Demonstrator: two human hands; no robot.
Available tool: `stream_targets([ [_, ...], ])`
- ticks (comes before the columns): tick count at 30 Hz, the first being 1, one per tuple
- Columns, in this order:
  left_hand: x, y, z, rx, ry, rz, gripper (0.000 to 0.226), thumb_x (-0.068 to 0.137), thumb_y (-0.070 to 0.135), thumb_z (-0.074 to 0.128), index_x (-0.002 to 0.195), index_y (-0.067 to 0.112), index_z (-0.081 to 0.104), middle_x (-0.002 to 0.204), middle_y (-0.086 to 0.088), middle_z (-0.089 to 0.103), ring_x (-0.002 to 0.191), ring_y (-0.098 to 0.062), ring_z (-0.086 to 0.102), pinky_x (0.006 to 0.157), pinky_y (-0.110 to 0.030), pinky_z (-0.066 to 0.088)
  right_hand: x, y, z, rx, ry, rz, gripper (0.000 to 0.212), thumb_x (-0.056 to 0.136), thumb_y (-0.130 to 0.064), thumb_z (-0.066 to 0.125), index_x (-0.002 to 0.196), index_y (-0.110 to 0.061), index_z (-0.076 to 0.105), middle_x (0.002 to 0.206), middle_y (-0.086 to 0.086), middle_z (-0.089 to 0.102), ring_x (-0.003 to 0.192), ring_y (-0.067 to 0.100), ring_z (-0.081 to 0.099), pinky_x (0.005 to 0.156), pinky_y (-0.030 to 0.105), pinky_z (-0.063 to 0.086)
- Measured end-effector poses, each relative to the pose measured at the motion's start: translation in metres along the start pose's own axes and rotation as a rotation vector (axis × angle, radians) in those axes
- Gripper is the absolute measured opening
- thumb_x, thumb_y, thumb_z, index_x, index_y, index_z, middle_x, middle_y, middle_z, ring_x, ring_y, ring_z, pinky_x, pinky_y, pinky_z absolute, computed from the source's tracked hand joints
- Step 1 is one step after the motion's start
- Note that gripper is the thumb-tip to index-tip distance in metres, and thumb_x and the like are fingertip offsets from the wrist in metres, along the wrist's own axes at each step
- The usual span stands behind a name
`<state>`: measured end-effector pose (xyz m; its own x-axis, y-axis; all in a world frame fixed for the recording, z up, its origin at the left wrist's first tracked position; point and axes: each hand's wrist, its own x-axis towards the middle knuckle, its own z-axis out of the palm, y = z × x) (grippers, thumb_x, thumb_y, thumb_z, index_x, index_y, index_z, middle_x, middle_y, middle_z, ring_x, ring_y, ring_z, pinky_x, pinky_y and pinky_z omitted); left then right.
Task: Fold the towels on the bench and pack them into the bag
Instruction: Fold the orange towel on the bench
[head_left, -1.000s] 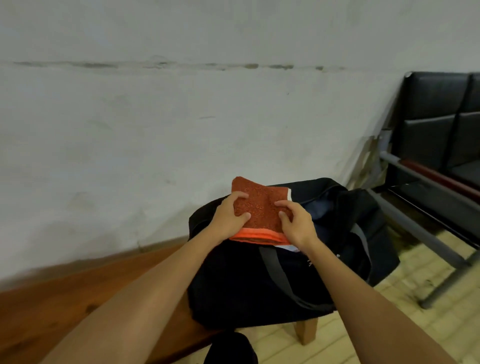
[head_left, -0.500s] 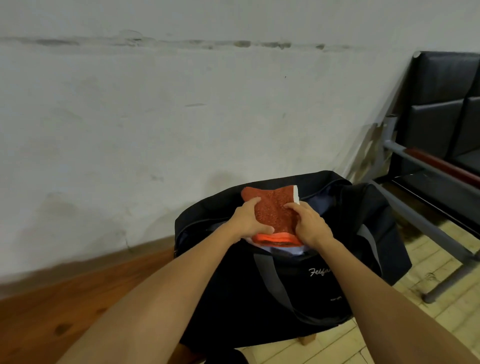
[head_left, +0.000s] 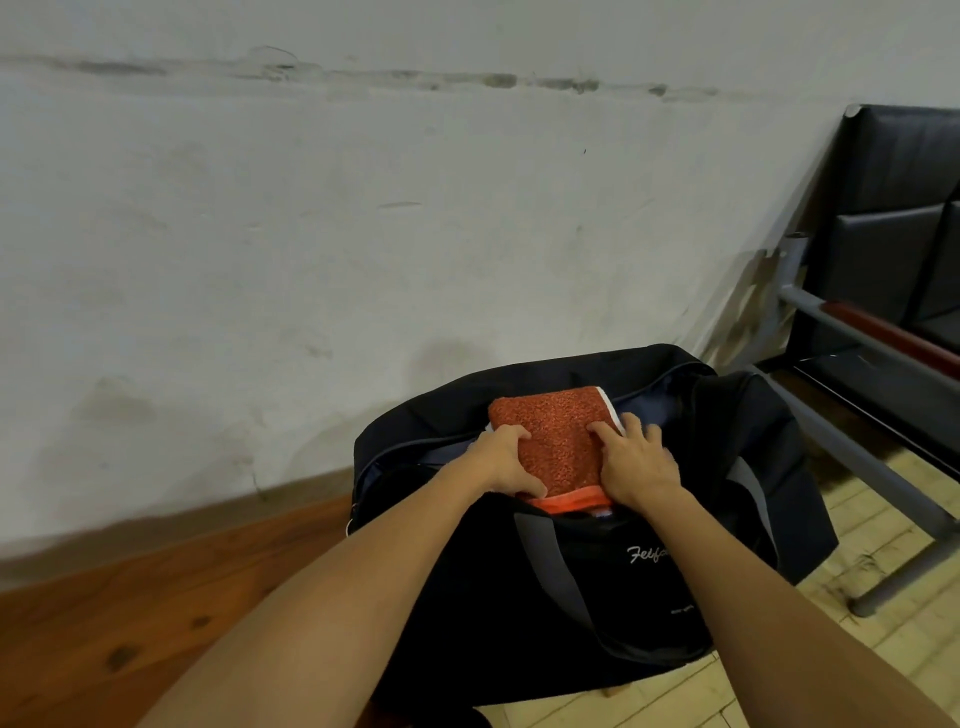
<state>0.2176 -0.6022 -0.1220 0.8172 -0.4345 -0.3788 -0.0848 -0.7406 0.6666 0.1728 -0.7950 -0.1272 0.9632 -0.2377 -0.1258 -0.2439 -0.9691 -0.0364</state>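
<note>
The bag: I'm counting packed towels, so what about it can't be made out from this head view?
- Inside of the black bag: hidden by the folded orange towel and both hands, left, right.
- White layer under the towel: only an edge shows.
- Bag logo: cut off by the right forearm.

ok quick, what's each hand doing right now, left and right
Left hand: grips the left edge of the folded orange towel, in the mouth of the black bag.
Right hand: grips the towel's right edge.

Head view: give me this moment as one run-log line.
stage: packing | towel: folded orange towel in open mouth of black bag | left hand: grips towel | right hand: grips towel | bag on bench
</note>
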Motion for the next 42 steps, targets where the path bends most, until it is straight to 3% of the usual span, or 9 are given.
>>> stream_targets([
  [4, -0.005, 0.005, 0.000, 0.501, 0.183, 0.108, 0.095, 0.066, 0.063, 0.075, 0.142, 0.018, 0.040, 0.147, -0.011, 0.029, 0.134, -0.029, 0.031, 0.106, -0.046, 0.039, 0.009, -0.010, 0.012, -0.073, -0.014, -0.155, 0.066, 0.103, -0.051, 0.020, 0.156, -0.012, 0.019, 0.166, 0.009, -0.006, 0.152, 0.022, -0.008, 0.123, 0.045, 0.002],
  [9, 0.003, 0.000, 0.003, 0.586, -0.001, 0.103, 0.126, 0.069, 0.069, 0.069, 0.154, 0.009, -0.002, 0.163, -0.006, -0.008, 0.150, -0.021, -0.006, 0.120, -0.045, 0.013, 0.006, -0.018, 0.025, -0.025, -0.225, -0.113, 0.083, 0.087, -0.075, 0.008, 0.153, -0.033, -0.020, 0.163, 0.012, -0.020, 0.151, 0.028, -0.017, 0.122, 0.047, -0.006],
  [19, 0.007, -0.004, 0.007, 0.599, -0.007, 0.080, 0.124, 0.071, 0.070, 0.067, 0.154, 0.008, -0.001, 0.162, -0.008, -0.005, 0.150, -0.023, -0.003, 0.121, -0.048, 0.006, 0.002, -0.025, 0.024, -0.057, -0.271, -0.097, 0.078, 0.094, -0.071, 0.015, 0.150, -0.035, -0.027, 0.160, 0.013, -0.029, 0.149, 0.025, -0.025, 0.121, 0.047, -0.011],
  [23, -0.003, -0.005, 0.005, 0.519, 0.197, 0.176, 0.099, 0.076, 0.066, 0.063, 0.151, 0.014, 0.024, 0.160, -0.006, 0.016, 0.148, -0.022, 0.013, 0.120, -0.049, 0.011, -0.004, -0.030, 0.017, -0.061, -0.144, -0.147, 0.072, 0.098, -0.063, 0.012, 0.155, -0.031, -0.016, 0.164, 0.007, -0.016, 0.151, 0.021, -0.018, 0.122, 0.048, -0.006],
  [27, -0.023, 0.001, -0.005, 0.453, 0.384, 0.282, 0.060, 0.091, 0.038, 0.054, 0.145, 0.018, 0.036, 0.152, -0.003, 0.035, 0.142, -0.020, 0.029, 0.117, -0.046, 0.022, -0.008, -0.054, 0.004, 0.098, 0.049, -0.272, 0.057, 0.104, -0.049, 0.017, 0.156, -0.026, 0.016, 0.164, 0.002, 0.014, 0.152, 0.019, 0.006, 0.123, 0.045, 0.011],
  [30, -0.044, 0.004, -0.026, 0.384, 0.479, 0.305, 0.051, 0.091, 0.022, 0.049, 0.141, 0.019, 0.039, 0.138, -0.005, 0.047, 0.124, -0.025, 0.048, 0.101, -0.044, 0.042, -0.013, -0.080, -0.017, 0.117, 0.232, -0.452, 0.037, 0.100, -0.037, 0.040, 0.130, -0.018, 0.051, 0.132, 0.002, 0.052, 0.124, 0.023, 0.047, 0.104, 0.039, 0.043],
  [34, -0.081, -0.006, -0.060, 0.221, 0.632, 0.272, 0.031, 0.090, 0.015, 0.044, 0.121, 0.018, 0.049, 0.107, -0.004, 0.061, 0.093, -0.024, 0.060, 0.077, -0.039, 0.050, -0.028, -0.125, -0.037, 0.106, 0.479, -0.578, 0.018, 0.093, -0.013, 0.052, 0.103, -0.002, 0.060, 0.097, 0.014, 0.060, 0.089, 0.034, 0.056, 0.077, 0.045, 0.048],
  [37, -0.116, -0.025, -0.081, 0.208, 0.730, 0.263, 0.024, 0.092, 0.014, 0.040, 0.113, 0.020, 0.049, 0.087, -0.001, 0.064, 0.076, -0.021, 0.060, 0.070, -0.042, 0.052, -0.043, -0.167, -0.050, 0.289, 0.445, -0.610, 0.014, 0.095, -0.021, 0.059, 0.094, -0.007, 0.058, 0.089, 0.004, 0.057, 0.082, 0.022, 0.051, 0.072, 0.039, 0.048],
  [42, -0.179, -0.075, -0.109, 0.184, 0.794, 0.175, 0.018, 0.099, 0.023, 0.037, 0.111, 0.021, 0.050, 0.074, 0.004, 0.061, 0.065, -0.016, 0.059, 0.063, -0.037, 0.051, -0.087, -0.246, -0.062, 0.638, 0.303, -0.598, 0.037, 0.105, -0.033, 0.032, 0.089, -0.016, 0.061, 0.079, -0.003, 0.062, 0.071, 0.015, 0.058, 0.064, 0.035, 0.048],
])
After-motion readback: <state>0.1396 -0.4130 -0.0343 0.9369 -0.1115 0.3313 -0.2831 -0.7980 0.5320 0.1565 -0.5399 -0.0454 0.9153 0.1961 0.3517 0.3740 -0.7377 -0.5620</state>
